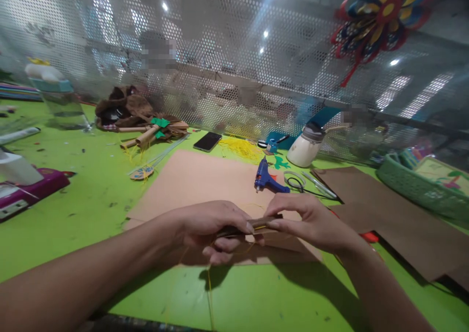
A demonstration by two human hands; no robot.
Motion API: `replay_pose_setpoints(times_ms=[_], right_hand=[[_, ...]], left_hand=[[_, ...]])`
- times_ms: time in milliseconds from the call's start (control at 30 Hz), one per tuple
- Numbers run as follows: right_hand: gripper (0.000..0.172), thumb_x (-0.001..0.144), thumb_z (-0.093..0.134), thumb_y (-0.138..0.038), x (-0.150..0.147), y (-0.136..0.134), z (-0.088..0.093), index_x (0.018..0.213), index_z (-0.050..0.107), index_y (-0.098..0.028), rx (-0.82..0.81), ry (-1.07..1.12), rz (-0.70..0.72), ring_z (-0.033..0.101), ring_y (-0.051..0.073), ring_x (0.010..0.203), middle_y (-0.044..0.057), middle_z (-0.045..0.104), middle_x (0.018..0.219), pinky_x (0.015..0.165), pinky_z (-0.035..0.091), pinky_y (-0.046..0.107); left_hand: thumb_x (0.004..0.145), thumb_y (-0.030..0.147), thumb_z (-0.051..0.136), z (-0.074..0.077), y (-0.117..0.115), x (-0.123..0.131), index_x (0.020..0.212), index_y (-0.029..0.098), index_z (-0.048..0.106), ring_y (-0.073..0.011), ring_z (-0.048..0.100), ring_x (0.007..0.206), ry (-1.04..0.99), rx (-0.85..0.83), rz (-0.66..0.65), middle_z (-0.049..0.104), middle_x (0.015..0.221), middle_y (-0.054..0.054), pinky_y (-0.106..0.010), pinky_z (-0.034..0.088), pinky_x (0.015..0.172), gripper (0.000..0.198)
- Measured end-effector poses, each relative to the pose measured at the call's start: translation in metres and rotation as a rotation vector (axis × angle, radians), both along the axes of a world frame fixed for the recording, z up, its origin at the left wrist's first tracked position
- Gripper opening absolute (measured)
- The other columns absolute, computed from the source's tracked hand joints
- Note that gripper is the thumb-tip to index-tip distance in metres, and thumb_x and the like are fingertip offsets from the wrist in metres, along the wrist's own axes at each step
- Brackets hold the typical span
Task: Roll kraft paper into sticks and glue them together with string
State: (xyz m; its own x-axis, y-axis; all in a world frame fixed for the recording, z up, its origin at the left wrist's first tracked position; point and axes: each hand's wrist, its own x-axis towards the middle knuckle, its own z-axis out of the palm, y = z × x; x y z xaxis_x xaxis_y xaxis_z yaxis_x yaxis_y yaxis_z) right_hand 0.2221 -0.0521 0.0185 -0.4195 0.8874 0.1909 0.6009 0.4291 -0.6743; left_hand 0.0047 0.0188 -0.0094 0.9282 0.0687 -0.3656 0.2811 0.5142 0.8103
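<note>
A small dark brown strip (262,221) is held between both hands above the tan paper sheets (205,180). My left hand (220,227) is closed round its left end, thumb on top and fingers curled below. The thumb and fingers of my right hand (302,219) pinch its right end. A thin yellow string (209,293) runs along the strip and hangs down below my left hand. Just beyond the hands, a blue glue gun (266,175) lies on the paper.
Behind the paper are a phone (207,142), yellow shreds (242,148) and a white bottle (306,147). Brown boards (395,214) and a green basket (421,188) are at right. At left stand a purple power strip (47,188) and a water container (60,102).
</note>
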Motion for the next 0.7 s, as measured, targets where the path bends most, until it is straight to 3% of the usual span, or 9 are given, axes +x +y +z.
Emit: replay_pose_setpoints(times_ms=[67,133,233,333,433,533,600,700], right_hand=[[0.009,0.082,0.063,-0.023,-0.003,0.000,-0.001,0.082,0.071,-0.020,0.027,-0.001,-0.038,0.059,0.015,0.070,0.002,0.068,0.075,0.066,0.046,0.025],[0.008,0.081,0.063,-0.021,-0.003,0.002,-0.003,0.079,0.071,-0.019,0.069,0.021,-0.090,0.059,0.014,0.068,0.001,0.067,0.072,0.064,0.045,0.024],[0.009,0.080,0.063,-0.022,-0.001,0.006,-0.007,0.078,0.070,-0.018,0.119,0.100,-0.201,0.057,0.014,0.066,0.001,0.065,0.072,0.063,0.044,0.025],[0.013,0.080,0.063,-0.029,0.000,0.008,-0.011,0.079,0.068,-0.016,0.099,0.266,-0.334,0.055,0.014,0.059,0.001,0.062,0.065,0.056,0.044,0.026],[0.019,0.080,0.063,-0.034,-0.007,0.006,-0.013,0.080,0.066,-0.015,0.059,0.440,-0.394,0.053,0.013,0.053,0.000,0.058,0.057,0.053,0.043,0.025],[0.022,0.080,0.063,-0.036,-0.017,0.001,-0.014,0.082,0.065,-0.015,0.036,0.553,-0.418,0.050,0.011,0.048,-0.002,0.056,0.051,0.049,0.040,0.024],[0.022,0.080,0.064,-0.037,-0.023,-0.002,-0.014,0.083,0.065,-0.014,0.031,0.590,-0.430,0.048,0.010,0.045,-0.003,0.054,0.048,0.046,0.038,0.022],[0.022,0.080,0.064,-0.036,-0.028,-0.003,-0.015,0.082,0.065,-0.014,0.026,0.606,-0.443,0.047,0.009,0.042,-0.004,0.053,0.046,0.044,0.037,0.021]], left_hand=[[0.084,0.031,0.044,-0.001,0.004,-0.001,0.089,0.011,0.061,-0.0116,0.038,0.028,0.000,-0.010,0.018,0.041,0.036,0.003,-0.019,0.030,0.031,0.027],[0.086,0.050,0.039,0.001,0.011,-0.003,0.095,0.011,0.061,-0.0152,0.047,0.031,-0.013,-0.023,0.069,0.051,0.039,-0.002,-0.019,0.026,0.029,0.046],[0.084,0.065,0.031,0.008,0.021,-0.005,0.112,0.011,0.056,-0.0207,0.061,0.048,-0.085,-0.002,0.212,0.064,0.058,-0.011,-0.018,0.028,0.032,0.065],[0.084,0.064,0.035,0.018,0.026,-0.008,0.117,0.011,0.051,-0.0238,0.065,0.070,-0.219,0.105,0.426,0.067,0.079,-0.014,-0.021,0.040,0.044,0.064],[0.084,0.059,0.045,0.025,0.022,-0.011,0.112,0.013,0.051,-0.0157,0.059,0.066,-0.274,0.263,0.576,0.065,0.084,-0.011,-0.019,0.035,0.045,0.055],[0.080,0.047,0.060,0.027,0.015,-0.012,0.098,0.015,0.053,-0.0056,0.042,0.050,-0.222,0.427,0.589,0.060,0.073,-0.002,-0.017,0.024,0.043,0.038],[0.079,0.044,0.062,0.026,0.012,-0.011,0.088,0.015,0.053,-0.0043,0.033,0.045,-0.140,0.538,0.532,0.053,0.060,0.003,-0.018,0.021,0.042,0.032],[0.083,0.044,0.054,0.023,0.012,-0.008,0.082,0.015,0.055,-0.0080,0.043,0.049,-0.099,0.720,0.547,0.056,0.061,0.001,-0.022,0.034,0.049,0.030]])
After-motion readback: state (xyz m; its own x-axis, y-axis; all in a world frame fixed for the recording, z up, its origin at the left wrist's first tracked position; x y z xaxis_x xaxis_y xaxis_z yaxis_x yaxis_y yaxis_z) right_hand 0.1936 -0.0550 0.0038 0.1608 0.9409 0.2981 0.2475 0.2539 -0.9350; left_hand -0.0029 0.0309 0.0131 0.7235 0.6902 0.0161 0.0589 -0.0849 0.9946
